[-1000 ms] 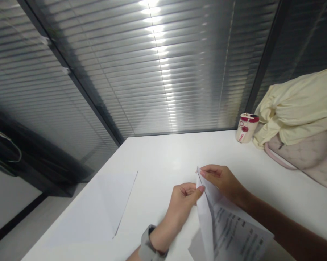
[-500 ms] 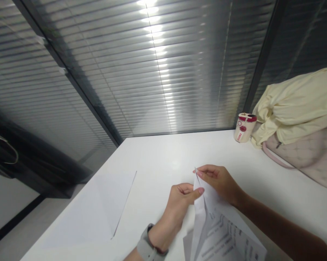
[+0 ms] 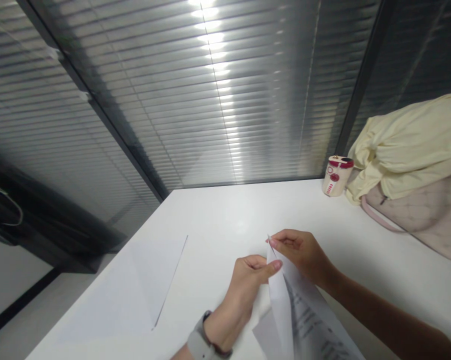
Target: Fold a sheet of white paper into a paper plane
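Observation:
Printed paper [image 3: 308,320], white and folded, is held up above the near part of the table. My left hand [image 3: 250,277] pinches its left edge between thumb and fingers, the thumb lying on the near side. Just above and to the right, my right hand [image 3: 300,252] grips the top corner of the same paper with thumb and index finger. Dark print shows on the inner face, blurred. A lower flap of paper sticks out to the left beneath the fold. Where the sheets end at the bottom is cut off by the frame.
White sheets [image 3: 135,290] lie flat on the left of the white table [image 3: 225,215]. At the back right stands a coffee-cup-shaped container [image 3: 337,176], beside a pink bag [image 3: 424,215] with a pale yellow cloth [image 3: 416,140] over it. Window blinds [image 3: 210,100] rise behind the table.
The paper's lower part has swung and its folds have shifted, so the print is more blurred and more of the lower left flap shows. Both hands stay nearly in place.

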A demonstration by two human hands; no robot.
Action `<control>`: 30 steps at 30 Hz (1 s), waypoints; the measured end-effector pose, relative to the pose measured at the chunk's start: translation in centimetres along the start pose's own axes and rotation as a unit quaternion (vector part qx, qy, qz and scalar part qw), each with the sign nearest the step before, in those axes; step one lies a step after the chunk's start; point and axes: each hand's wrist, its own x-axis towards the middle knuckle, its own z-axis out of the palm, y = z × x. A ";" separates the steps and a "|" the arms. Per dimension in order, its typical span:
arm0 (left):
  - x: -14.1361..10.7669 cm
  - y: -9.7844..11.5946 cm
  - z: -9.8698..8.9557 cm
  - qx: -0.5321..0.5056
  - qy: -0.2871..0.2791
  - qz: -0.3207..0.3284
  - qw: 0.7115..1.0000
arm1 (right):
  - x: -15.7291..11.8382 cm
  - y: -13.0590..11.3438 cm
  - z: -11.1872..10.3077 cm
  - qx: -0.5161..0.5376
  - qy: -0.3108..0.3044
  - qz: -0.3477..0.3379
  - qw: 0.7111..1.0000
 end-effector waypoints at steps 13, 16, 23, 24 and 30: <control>0.1 0.6 -0.4 0.011 0.010 -0.051 0.999 | 0.4 -0.2 -1.2 -0.025 -0.099 0.033 0.994; 0.2 0.9 -0.6 0.002 0.019 -0.053 0.998 | 0.3 -0.1 -1.3 -0.029 -0.083 0.044 0.995; 0.2 1.0 -0.6 -0.010 0.034 -0.044 0.998 | -0.7 -0.2 -0.2 -0.117 0.030 -0.054 0.991; 0.2 1.0 -0.6 -0.010 0.032 -0.044 0.998 | -0.7 -0.3 -0.1 -0.107 0.026 -0.051 0.993; 0.2 0.9 -0.6 -0.022 0.014 -0.050 0.998 | -0.7 -0.2 -0.1 -0.026 -0.009 -0.020 0.999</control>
